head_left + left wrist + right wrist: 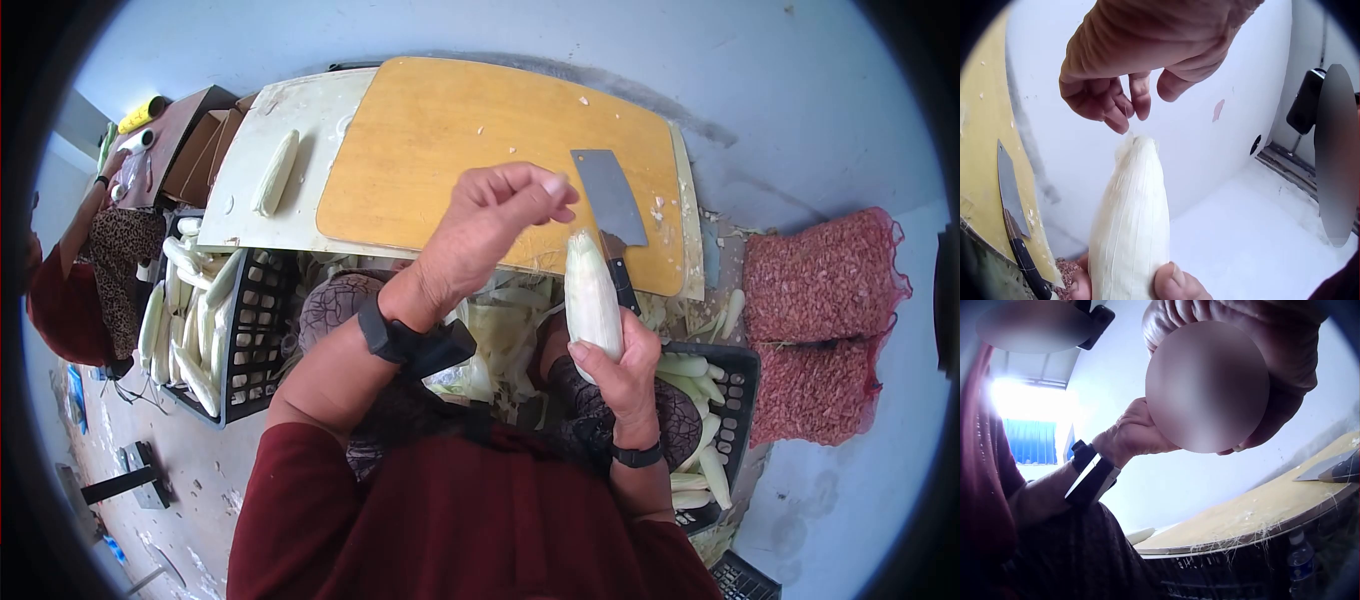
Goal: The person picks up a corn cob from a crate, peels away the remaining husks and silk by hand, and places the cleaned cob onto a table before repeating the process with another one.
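Note:
My right hand (pixel 622 372) (pixel 1241 344) grips the lower part of a pale, husked-looking ear of corn (pixel 592 305) (pixel 1132 219), held upright with its tip up. Just above the tip is my left hand (pixel 495 215) (pixel 1147 50) (pixel 1141 430), its fingers bent; a thin pale strand (pixel 1127 114) shows at the fingertips in the left wrist view. The left fingers and the ear stand slightly apart. A blurred patch covers part of the right wrist view, hiding the ear there.
A cleaver (pixel 610 195) (pixel 1013 200) lies on the yellow board (pixel 430 150); another ear (pixel 277 175) rests on the white surface at left. Black crates (pixel 262 330) (pixel 738 400) of corn flank my legs. Red mesh sacks (pixel 820 280) stand right. A person (pixel 80 290) is far left.

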Motion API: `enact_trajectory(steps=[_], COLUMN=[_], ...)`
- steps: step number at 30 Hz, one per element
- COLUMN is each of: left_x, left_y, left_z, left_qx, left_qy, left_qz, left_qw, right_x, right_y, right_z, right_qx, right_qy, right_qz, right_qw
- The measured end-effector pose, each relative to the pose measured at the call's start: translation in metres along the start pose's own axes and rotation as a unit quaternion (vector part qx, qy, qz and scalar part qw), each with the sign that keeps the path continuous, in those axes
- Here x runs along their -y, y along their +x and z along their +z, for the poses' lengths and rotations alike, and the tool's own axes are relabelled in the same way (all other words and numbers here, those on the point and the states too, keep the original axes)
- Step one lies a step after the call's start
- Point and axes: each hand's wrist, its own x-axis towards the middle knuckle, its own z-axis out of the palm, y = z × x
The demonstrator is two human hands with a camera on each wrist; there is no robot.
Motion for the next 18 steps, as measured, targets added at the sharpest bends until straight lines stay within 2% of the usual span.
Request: enact_trajectory(steps=[3, 5, 8, 14, 18], left_x=[-0.004, -0.01, 0.002, 0.003, 0.01], left_y=[-0.006, -0.008, -0.006, -0.005, -0.003], left_z=[0.007, 0.012, 0.011, 0.007, 0.005], left_qx=[0.049, 0.072, 0.072, 0.066, 0.054], left_qy=[0.023, 0.017, 0.007, 0.052, 0.029], left_qz=[-0.022, -0.082, -0.045, -0.06, -0.05], left_qw=[0.998, 0.994, 0.996, 0.995, 0.997], right_x=[0.003, 0.003, 0.0, 0.002, 0.002], right_y=[0.0, 0.001, 0.0, 0.001, 0.001], right_z=[0.002, 0.001, 0.0, 0.003, 0.005], right_qx=[-0.005, -0.008, -0.008, -0.015, -0.011], right_qy=[-0.002, 0.001, -0.021, -0.026, -0.045], right_qz=[-0.002, 0.0, -0.01, -0.025, -0.029], right_qw=[1.0, 1.0, 1.0, 0.999, 0.999])
